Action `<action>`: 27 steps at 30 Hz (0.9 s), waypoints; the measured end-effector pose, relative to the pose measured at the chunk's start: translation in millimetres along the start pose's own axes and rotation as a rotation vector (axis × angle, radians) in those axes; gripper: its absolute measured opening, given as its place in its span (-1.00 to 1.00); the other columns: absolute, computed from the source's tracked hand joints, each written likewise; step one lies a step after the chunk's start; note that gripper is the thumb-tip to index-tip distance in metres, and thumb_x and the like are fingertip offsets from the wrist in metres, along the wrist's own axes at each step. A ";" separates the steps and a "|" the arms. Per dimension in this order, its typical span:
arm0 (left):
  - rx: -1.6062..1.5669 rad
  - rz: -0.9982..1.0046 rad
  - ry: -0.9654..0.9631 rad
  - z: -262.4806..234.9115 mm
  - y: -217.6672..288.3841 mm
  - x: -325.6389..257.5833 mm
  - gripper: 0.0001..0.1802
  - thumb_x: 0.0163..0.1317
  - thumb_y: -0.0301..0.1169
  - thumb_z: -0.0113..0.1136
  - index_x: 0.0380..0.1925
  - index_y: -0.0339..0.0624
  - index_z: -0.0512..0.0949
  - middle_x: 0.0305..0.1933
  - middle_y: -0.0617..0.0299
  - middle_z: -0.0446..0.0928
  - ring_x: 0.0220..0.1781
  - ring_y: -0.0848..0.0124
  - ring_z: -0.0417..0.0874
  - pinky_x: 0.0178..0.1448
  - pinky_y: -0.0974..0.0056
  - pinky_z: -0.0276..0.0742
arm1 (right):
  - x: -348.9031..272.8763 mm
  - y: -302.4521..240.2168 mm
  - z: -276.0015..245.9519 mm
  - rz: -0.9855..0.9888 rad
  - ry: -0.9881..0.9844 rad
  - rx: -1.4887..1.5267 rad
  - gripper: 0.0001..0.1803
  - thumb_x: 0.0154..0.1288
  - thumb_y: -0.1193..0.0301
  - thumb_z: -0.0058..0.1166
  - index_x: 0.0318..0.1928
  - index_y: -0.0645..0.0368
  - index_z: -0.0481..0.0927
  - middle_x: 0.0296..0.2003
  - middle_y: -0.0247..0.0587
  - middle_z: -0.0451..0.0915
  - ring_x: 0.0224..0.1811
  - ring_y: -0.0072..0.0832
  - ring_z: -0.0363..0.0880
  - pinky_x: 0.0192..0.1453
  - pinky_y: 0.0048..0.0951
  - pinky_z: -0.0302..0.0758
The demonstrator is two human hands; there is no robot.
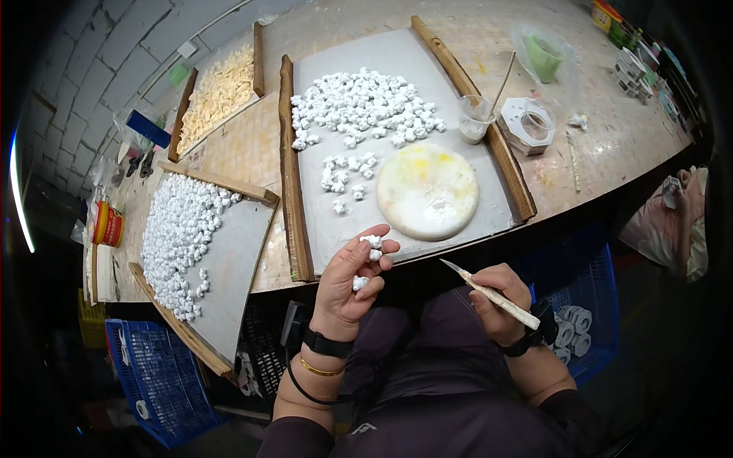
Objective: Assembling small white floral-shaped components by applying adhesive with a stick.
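My left hand (345, 278) is closed around a few small white knobbly pieces (372, 241); two show at the fingertips and one lower down by the curled fingers. In my right hand (500, 294) is a small knife (513, 308) with a pale wrapped handle, its thin blade pointing up and left toward the left hand. Blade and pieces are apart. Just beyond the hands, a round white slab (427, 206) with yellow stains lies on a grey board (343, 237). Left of the slab sit loose white pieces (347, 172), with a larger heap (363, 103) behind them.
Wooden rails (294, 175) edge the board. A second board (217, 282) with white pieces juts out at left; a tray of cream pieces (217, 91) lies behind. A plastic cup (475, 118) with a stick and an octagonal white mould (527, 126) stand right. Blue crates (164, 374) flank me below.
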State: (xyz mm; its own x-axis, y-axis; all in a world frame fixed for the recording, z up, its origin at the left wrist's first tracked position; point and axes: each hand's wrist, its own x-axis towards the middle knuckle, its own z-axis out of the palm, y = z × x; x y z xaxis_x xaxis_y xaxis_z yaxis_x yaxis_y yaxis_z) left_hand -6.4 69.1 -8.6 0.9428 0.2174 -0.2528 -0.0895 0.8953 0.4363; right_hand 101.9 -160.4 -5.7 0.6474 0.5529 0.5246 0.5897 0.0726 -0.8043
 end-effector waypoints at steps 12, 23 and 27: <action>-0.036 0.007 0.031 -5.1 -4.7 -3.1 -0.57 0.41 -0.38 -0.07 0.23 -0.28 0.25 -0.18 0.04 0.45 -0.48 0.51 0.35 -0.69 0.57 0.22 | 6.9 9.1 4.2 0.036 0.008 0.061 -0.84 0.20 0.55 0.14 -0.20 0.30 0.54 -0.33 -0.13 0.53 -0.49 -0.59 0.45 -0.41 -0.63 0.40; -0.110 -0.025 0.135 -3.3 -8.7 -4.3 -0.60 0.39 -0.36 -0.02 0.18 -0.27 0.31 -0.31 0.16 0.45 -0.59 0.62 0.21 -0.68 0.59 0.09 | 10.2 12.5 4.2 0.133 0.068 0.019 -0.80 0.07 0.60 0.22 -0.24 0.26 0.58 -0.34 -0.12 0.61 -0.36 -0.34 0.59 -0.27 -0.48 0.49; -0.061 -0.027 0.125 1.9 -9.1 -3.8 -0.59 0.37 -0.39 -0.01 0.16 -0.33 0.32 -0.31 0.16 0.46 -0.59 0.63 0.22 -0.68 0.59 0.09 | 15.7 19.3 2.6 0.102 0.097 0.005 -0.81 0.08 0.61 0.22 -0.24 0.28 0.61 -0.37 -0.12 0.61 -0.36 -0.36 0.59 -0.27 -0.48 0.48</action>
State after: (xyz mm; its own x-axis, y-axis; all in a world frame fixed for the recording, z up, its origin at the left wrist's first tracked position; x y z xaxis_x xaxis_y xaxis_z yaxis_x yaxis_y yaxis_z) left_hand -8.6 59.3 -10.0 0.8981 0.2363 -0.3709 -0.0875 0.9225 0.3758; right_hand 122.2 -148.1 -13.7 0.7478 0.4746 0.4643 0.5162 0.0240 -0.8561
